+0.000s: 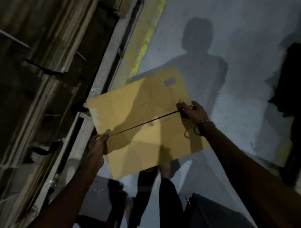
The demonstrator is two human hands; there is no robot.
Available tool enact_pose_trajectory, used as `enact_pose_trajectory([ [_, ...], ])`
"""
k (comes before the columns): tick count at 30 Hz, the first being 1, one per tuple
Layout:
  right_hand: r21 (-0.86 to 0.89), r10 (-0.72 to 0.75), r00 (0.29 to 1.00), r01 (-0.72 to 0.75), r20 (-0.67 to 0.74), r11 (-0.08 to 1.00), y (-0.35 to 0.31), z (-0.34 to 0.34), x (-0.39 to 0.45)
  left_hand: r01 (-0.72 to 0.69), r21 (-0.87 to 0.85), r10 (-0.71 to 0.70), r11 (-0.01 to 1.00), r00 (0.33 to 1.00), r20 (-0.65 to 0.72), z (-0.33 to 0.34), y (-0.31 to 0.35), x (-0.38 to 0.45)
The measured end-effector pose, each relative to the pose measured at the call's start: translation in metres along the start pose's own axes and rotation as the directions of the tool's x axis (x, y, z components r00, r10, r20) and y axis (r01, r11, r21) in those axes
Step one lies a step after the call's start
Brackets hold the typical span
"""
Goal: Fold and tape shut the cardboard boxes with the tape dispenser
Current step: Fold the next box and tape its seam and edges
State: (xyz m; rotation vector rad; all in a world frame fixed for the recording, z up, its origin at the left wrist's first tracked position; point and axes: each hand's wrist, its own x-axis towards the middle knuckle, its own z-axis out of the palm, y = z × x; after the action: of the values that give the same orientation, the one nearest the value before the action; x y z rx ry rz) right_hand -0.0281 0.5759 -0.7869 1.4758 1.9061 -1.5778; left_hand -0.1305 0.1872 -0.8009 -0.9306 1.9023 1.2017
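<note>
Head view: left hand (98, 144) and right hand (192, 110) grip flattened cardboard box (142, 117) edges.

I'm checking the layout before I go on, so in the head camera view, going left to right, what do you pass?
Stacked flat cardboard → left hand gripping the box's left edge → flattened cardboard box → right hand gripping its right edge → dark shape at the far right, too dim to identify.

A flattened cardboard box (142, 117) is held above a grey floor (242, 83). The left hand (97, 146) grips its near-left edge, and the right hand (193, 111) pinches its right edge. A person's shadow (197, 52) falls on the floor beyond.
</note>
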Motion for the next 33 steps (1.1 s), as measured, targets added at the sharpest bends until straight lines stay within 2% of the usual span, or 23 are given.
enact_pose_trajectory([
  [4,0.081,-0.053,0.98,0.07,-0.19,0.994,-0.048,-0.076,-0.112,-0.159,-0.001,0.159,0.987,0.985,0.061,-0.021,0.06,-0.085],
  [6,0.083,-0.08,0.952,0.109,-0.296,0.991,-0.06,-0.111,-0.176,-0.241,-0.076,0.25,0.968,0.959,0.138,-0.022,0.088,-0.135],
  [9,0.075,-0.091,0.886,0.14,-0.456,0.987,-0.072,-0.155,-0.283,-0.365,-0.163,0.397,0.917,0.88,0.261,-0.022,0.124,-0.212],
  [14,0.088,-0.013,0.708,0.107,-0.707,0.99,-0.055,-0.212,-0.46,-0.557,-0.105,0.535,0.824,0.704,0.468,-0.03,0.141,-0.329],
  [19,0.166,0.134,0.474,0.025,-0.87,0.986,0.014,-0.229,-0.623,-0.62,-0.104,0.507,0.777,0.521,0.686,-0.015,0.114,-0.431],
  [22,0.315,0.304,0.32,-0.019,-0.897,0.949,0.075,-0.219,-0.705,-0.689,-0.073,0.465,0.721,0.404,0.788,0.01,0.071,-0.49],
  [25,0.475,0.472,0.19,-0.032,-0.861,0.879,0.147,-0.193,-0.788,-0.772,-0.051,0.387,0.633,0.259,0.885,0.03,0.005,-0.555],
  [29,0.634,0.633,0.065,0.002,-0.771,0.773,0.229,-0.145,-0.861,-0.866,-0.029,0.269,0.499,0.123,0.955,0.051,-0.069,-0.613],
  [33,0.737,0.741,-0.045,0.081,-0.67,0.671,0.305,-0.089,-0.933,-0.922,0.024,0.088,0.386,0.063,0.994,0.062,-0.156,-0.659],
])
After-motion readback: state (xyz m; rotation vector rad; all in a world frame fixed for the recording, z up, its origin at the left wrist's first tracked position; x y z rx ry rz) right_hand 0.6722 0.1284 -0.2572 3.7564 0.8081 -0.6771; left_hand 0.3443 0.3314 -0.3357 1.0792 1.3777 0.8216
